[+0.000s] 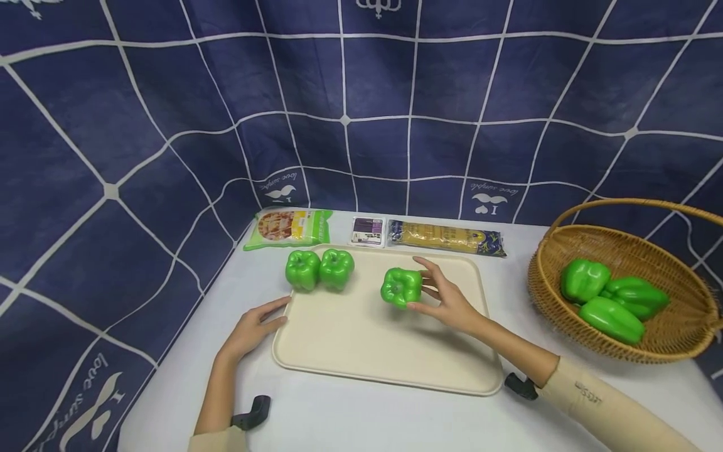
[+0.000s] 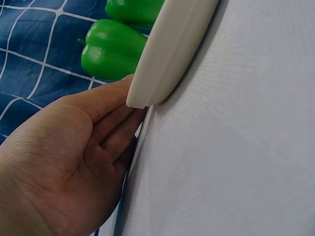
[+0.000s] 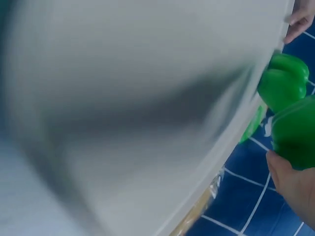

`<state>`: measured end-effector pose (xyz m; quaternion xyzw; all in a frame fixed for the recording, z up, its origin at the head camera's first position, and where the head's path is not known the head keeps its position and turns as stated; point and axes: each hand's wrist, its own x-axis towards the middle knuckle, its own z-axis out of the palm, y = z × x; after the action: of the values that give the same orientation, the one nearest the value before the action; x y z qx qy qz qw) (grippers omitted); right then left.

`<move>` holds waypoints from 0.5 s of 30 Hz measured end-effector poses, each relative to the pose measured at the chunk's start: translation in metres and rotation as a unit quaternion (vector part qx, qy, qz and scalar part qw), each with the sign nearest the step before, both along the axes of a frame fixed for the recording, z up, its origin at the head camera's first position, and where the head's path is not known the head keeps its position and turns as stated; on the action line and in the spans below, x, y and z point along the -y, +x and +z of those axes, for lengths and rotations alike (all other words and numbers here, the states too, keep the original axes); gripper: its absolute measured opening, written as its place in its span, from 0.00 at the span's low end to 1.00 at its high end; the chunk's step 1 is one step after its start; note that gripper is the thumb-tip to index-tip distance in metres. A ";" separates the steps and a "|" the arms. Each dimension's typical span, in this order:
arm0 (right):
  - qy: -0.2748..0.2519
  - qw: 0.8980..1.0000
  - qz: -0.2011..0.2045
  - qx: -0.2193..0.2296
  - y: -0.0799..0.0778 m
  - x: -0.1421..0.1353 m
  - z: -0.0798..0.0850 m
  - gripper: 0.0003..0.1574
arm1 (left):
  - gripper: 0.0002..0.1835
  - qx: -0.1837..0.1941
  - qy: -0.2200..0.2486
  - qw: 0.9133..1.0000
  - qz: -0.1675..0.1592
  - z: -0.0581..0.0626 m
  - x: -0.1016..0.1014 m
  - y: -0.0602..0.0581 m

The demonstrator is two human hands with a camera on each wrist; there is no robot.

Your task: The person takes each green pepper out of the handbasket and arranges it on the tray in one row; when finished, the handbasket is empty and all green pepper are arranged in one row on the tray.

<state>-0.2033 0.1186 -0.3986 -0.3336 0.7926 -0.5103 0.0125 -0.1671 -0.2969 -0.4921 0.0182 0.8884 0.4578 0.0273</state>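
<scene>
In the head view my right hand (image 1: 449, 304) grips a green bell pepper (image 1: 401, 287) over the right half of a cream tray (image 1: 367, 339). The right wrist view shows that pepper (image 3: 298, 132) at the right edge, with the thumb against its side. My left hand (image 1: 251, 329) rests at the tray's left edge; in the left wrist view its straight fingers touch the tray rim (image 2: 162, 59). Two more green bell peppers, one on the left (image 1: 302, 270) and one beside it (image 1: 336, 269), stand side by side at the tray's far left corner.
To the right stands a wicker basket (image 1: 545, 301) with a tall handle, holding several green peppers (image 1: 612, 319). Behind the tray lie a green food packet (image 1: 288, 227), a small white-edged pack (image 1: 368, 231) and a long yellow packet (image 1: 446, 237). A blue checked curtain (image 1: 373, 81) hangs behind.
</scene>
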 end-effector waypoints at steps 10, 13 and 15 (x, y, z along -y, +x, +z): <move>-0.017 0.999 0.048 0.019 -0.010 0.015 -0.008 0.40 | 0.27 0.001 -0.008 1.000 0.001 0.003 -0.002 0.002; -0.024 0.997 0.047 0.048 -0.016 0.020 -0.011 0.39 | 0.27 0.002 -0.008 1.000 0.001 0.002 -0.002 0.002; -0.025 0.996 0.047 0.073 -0.019 0.023 -0.014 0.39 | 0.27 0.002 -0.008 1.000 -0.002 0.002 -0.002 0.002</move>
<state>-0.2225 0.0958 -0.4125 -0.3329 0.7598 -0.5519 0.0856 -0.1655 -0.2954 -0.4901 0.0182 0.8918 0.4511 0.0304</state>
